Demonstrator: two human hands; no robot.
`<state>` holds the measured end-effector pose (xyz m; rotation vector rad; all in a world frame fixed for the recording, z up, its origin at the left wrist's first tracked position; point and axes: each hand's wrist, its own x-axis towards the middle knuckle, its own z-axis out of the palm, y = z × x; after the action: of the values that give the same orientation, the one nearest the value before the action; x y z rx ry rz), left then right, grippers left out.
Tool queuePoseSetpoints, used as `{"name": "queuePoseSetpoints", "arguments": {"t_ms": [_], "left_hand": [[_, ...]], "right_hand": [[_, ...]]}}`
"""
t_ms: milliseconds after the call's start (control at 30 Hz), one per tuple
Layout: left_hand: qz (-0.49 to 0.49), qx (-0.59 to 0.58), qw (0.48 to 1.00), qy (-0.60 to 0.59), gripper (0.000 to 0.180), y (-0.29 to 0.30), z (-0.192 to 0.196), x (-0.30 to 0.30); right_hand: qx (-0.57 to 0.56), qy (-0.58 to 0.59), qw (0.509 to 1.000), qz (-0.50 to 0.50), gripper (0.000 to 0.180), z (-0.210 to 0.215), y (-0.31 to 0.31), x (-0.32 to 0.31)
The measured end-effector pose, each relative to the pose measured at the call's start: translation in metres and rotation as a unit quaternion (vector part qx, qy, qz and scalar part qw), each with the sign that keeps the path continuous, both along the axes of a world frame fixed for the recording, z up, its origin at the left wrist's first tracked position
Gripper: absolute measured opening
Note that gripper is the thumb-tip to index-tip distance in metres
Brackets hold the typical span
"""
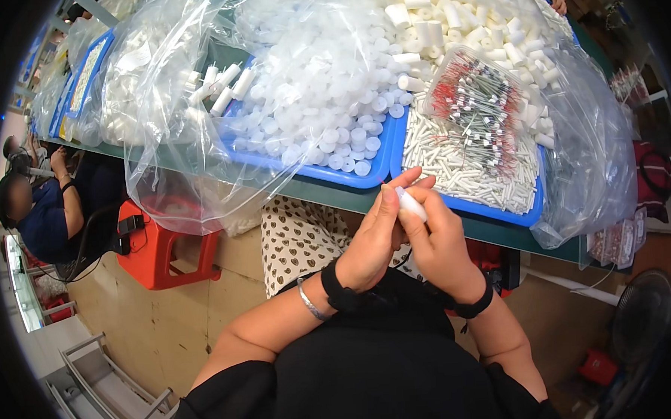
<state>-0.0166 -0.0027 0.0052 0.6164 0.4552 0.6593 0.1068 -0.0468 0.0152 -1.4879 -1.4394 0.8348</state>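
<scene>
My left hand (375,234) and my right hand (436,239) meet just below the table's front edge, above my lap. Both pinch one small white plastic tube (412,204), which sticks up between the fingertips. Directly beyond the hands lies a blue tray (532,214) filled with thin white sticks (468,166), with a clear bag of red-tipped wire parts (474,102) resting on top. A second blue tray (326,174) to the left holds several round white caps (324,113).
Large clear plastic bags (159,105) of white parts cover the green table (501,236). A heap of white cylinders (462,17) lies at the back. A red stool (161,251) stands under the table; a seated person (47,211) is at left, a fan (643,316) at lower right.
</scene>
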Motion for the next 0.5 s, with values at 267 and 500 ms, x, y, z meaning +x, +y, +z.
{"name": "queuePoseSetpoints", "arguments": {"t_ms": [267,500], "left_hand": [[-0.024,0.012,0.999,-0.044,0.061,0.023,0.006,-0.009],[0.020,0.030,0.999,-0.023,0.051,0.011,-0.002,0.001]], "right_hand": [[-0.276,0.485,0.824,0.095,0.044,0.016,0.009,0.017],[-0.080,0.077,0.992,0.057,0.027,0.004,0.004,0.006]]}}
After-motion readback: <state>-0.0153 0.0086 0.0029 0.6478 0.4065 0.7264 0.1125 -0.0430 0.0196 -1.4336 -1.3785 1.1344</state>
